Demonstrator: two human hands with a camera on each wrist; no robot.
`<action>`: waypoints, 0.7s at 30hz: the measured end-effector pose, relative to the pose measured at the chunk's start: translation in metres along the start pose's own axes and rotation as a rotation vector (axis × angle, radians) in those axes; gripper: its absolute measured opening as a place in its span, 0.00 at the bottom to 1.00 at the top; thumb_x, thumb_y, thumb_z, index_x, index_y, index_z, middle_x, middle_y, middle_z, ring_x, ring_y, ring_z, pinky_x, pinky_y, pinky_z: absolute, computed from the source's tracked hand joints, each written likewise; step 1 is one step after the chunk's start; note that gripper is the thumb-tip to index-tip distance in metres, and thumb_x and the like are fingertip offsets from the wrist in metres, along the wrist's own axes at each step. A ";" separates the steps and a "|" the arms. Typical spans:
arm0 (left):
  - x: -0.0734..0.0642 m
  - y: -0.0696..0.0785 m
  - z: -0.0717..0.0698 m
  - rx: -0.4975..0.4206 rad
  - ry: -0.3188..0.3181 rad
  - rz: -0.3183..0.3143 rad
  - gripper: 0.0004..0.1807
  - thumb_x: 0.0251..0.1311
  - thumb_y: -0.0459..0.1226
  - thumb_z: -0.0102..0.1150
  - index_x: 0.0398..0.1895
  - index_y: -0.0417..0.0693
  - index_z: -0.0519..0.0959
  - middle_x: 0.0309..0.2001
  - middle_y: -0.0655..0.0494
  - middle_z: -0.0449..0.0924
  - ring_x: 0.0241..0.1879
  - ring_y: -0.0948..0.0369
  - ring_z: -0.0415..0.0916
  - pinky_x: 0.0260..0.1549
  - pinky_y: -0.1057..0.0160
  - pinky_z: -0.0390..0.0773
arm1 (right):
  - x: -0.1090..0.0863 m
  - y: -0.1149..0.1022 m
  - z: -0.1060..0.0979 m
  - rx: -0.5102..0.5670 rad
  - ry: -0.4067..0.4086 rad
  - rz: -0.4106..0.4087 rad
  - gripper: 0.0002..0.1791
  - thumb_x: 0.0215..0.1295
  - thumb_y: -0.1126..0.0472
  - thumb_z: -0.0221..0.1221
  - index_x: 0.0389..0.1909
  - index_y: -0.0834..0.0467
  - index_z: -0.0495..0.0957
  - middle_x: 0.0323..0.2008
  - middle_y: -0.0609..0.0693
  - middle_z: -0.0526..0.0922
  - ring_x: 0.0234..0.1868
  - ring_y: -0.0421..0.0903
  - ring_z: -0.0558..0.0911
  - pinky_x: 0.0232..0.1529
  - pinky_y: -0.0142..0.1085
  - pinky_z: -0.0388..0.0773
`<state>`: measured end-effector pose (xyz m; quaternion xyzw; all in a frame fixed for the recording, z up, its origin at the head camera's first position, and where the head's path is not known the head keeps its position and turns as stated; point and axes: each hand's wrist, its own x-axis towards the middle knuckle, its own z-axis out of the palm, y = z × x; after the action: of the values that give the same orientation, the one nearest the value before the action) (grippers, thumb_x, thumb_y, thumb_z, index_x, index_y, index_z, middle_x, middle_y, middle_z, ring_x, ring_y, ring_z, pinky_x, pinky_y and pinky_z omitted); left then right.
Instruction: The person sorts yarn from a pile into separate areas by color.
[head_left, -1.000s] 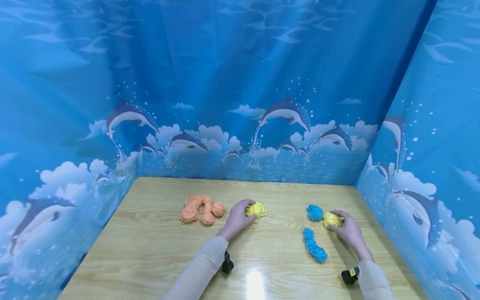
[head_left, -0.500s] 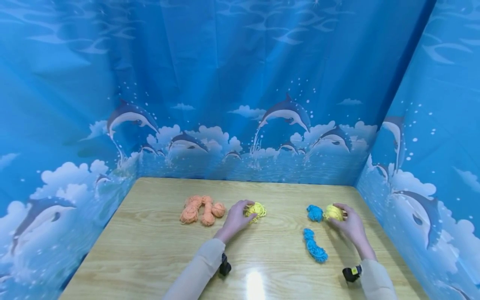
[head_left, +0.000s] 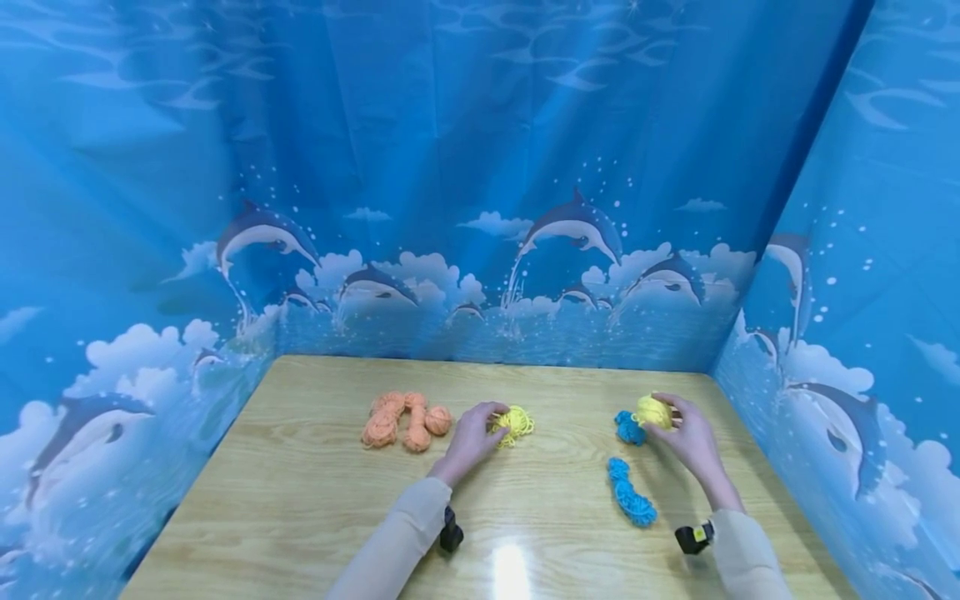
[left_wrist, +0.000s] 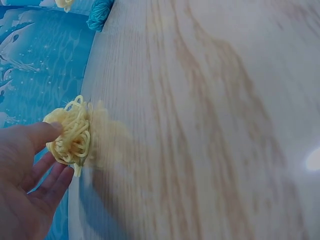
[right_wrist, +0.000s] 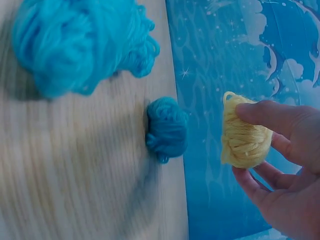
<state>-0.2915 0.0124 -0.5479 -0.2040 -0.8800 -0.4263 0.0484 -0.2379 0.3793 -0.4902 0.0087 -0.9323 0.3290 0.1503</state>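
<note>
My left hand (head_left: 471, 437) holds a loose, tangled ball of yellow yarn (head_left: 516, 423) by its left side, on the table. In the left wrist view the thumb lies on the tangled yarn (left_wrist: 75, 135) and the fingers are behind it. Over at the right, my right hand (head_left: 692, 433) grips a neater yellow yarn ball (head_left: 652, 412) between thumb and fingers, raised off the table. Just below and left of it sits a small blue yarn ball (head_left: 629, 428). A longer blue skein (head_left: 632, 493) lies nearer to me.
Orange yarn skeins (head_left: 384, 419) and a small orange yarn ball (head_left: 438, 420) lie left of my left hand on the wooden table (head_left: 300, 500). A blue dolphin-print curtain (head_left: 480, 208) stands along the back and both sides.
My right hand has lifted the neater yellow yarn ball off the table, up and slightly left, beside and above the small blue ball. The left hand has stayed almost still on its yarn.
</note>
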 end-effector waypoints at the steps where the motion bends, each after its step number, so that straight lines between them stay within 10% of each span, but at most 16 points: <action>1: 0.000 0.000 0.000 -0.002 0.000 -0.001 0.17 0.64 0.33 0.68 0.55 0.45 0.82 0.52 0.49 0.83 0.48 0.54 0.82 0.47 0.57 0.84 | 0.001 -0.002 0.001 0.004 0.003 -0.006 0.31 0.60 0.67 0.70 0.64 0.69 0.73 0.58 0.74 0.75 0.53 0.69 0.78 0.53 0.60 0.80; 21: 0.001 0.003 0.003 0.019 0.025 -0.016 0.16 0.63 0.33 0.69 0.54 0.45 0.82 0.50 0.50 0.84 0.47 0.55 0.82 0.44 0.59 0.84 | 0.016 -0.042 0.033 0.070 -0.072 -0.004 0.30 0.64 0.68 0.67 0.66 0.66 0.71 0.62 0.72 0.71 0.57 0.68 0.75 0.57 0.59 0.78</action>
<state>-0.2907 0.0165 -0.5477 -0.1909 -0.8850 -0.4207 0.0581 -0.2576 0.3275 -0.4843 0.0276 -0.9251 0.3604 0.1167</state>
